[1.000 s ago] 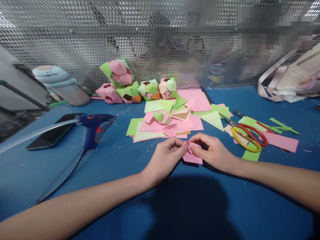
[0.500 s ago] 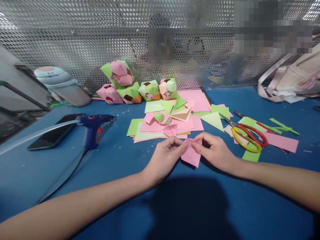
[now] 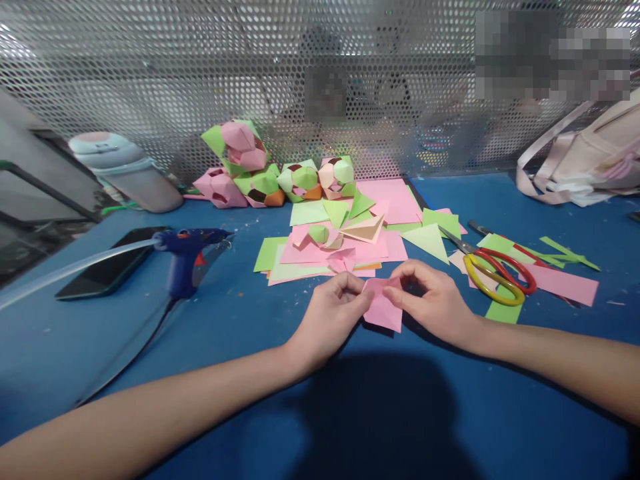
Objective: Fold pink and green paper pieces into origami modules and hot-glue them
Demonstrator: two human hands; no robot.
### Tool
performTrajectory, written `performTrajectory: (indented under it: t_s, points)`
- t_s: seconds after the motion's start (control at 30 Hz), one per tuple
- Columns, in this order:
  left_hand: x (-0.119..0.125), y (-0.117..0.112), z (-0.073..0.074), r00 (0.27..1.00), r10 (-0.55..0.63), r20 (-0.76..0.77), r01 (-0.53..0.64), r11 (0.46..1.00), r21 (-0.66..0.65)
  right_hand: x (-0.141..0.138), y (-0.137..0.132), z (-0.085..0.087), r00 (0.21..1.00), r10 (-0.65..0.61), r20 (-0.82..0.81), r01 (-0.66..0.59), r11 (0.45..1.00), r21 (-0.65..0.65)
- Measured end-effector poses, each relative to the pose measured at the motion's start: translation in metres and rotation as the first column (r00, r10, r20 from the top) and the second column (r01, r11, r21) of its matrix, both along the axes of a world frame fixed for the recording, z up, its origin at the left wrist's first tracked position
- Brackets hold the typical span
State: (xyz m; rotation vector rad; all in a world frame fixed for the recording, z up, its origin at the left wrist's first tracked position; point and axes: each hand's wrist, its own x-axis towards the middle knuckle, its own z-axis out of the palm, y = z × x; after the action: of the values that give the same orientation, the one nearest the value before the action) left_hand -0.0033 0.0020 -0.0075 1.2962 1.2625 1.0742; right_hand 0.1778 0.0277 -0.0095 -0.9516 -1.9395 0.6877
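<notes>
We have one small pink paper piece point(image 3: 384, 312) to watch, and it sits directly between the two hands, about midway across the desk point(image 3: 240, 313) and well short of its far edge. The left hand point(image 3: 330, 317) pinches the paper's upper left corner between thumb and fingertips, and the right hand point(image 3: 433, 300) does the same at the upper right, so neither is nearer: both are already touching it from opposite sides. The relation that counts, as we judge it, is that crosswise line from thumb to thumb, running parallel to the far edge, with the paper's loose part slanting down toward the near edge. We cannot name a sure long axis, since the thumbs cover both upper corners; what shows looks close to square. A dark shadow under the lower edge suggests to us that this side is raised off the desk, though how far we cannot tell. The remaining fingers of both hands curl behind the paper, partly out of sight. Just beyond the left fingertips, on the side of the far edge, lies a folded pink paper unit point(image 3: 343, 261) at the near side of the paper stack point(image 3: 295, 253). Toward the desk's right side, apart from the right hand, rest the scissors point(image 3: 470, 251), loops turned toward the near right corner.
</notes>
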Motion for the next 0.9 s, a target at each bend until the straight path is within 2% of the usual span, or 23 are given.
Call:
performTrajectory:
  t_s: [0.1,0.2,0.33,0.43,0.63,0.77,0.9]
  points:
    - [0.000,0.000,0.001,1.000,-0.008,-0.005,0.008,1.000,0.000,-0.001,0.001,-0.002,0.999,0.047,-0.019,-0.045,0.995,0.089]
    - [0.001,0.000,0.001,1.000,-0.016,-0.001,0.016,1.000,0.009,-0.002,0.000,-0.003,0.997,0.073,-0.021,-0.070,0.990,0.122]
    - [0.001,-0.001,0.000,1.000,-0.019,0.001,0.019,1.000,0.011,0.001,-0.001,0.002,0.990,0.137,-0.016,-0.134,0.983,0.123]
    - [0.001,-0.001,0.001,1.000,-0.030,-0.005,0.030,1.000,0.005,0.004,-0.001,0.006,0.979,0.201,-0.019,-0.199,0.978,0.068]
    - [0.000,0.000,0.001,1.000,-0.008,-0.013,0.008,1.000,0.006,0.003,0.001,0.006,0.993,0.105,-0.062,-0.109,0.992,-0.058]
    - [0.001,0.000,0.001,1.000,-0.018,-0.011,0.018,1.000,0.013,-0.001,0.000,0.002,0.999,0.018,-0.040,-0.020,0.998,-0.051]
    - [0.001,0.000,0.000,0.999,-0.022,-0.029,0.023,0.999,0.029,-0.001,-0.002,0.004,0.998,0.032,-0.050,-0.031,0.999,0.013]
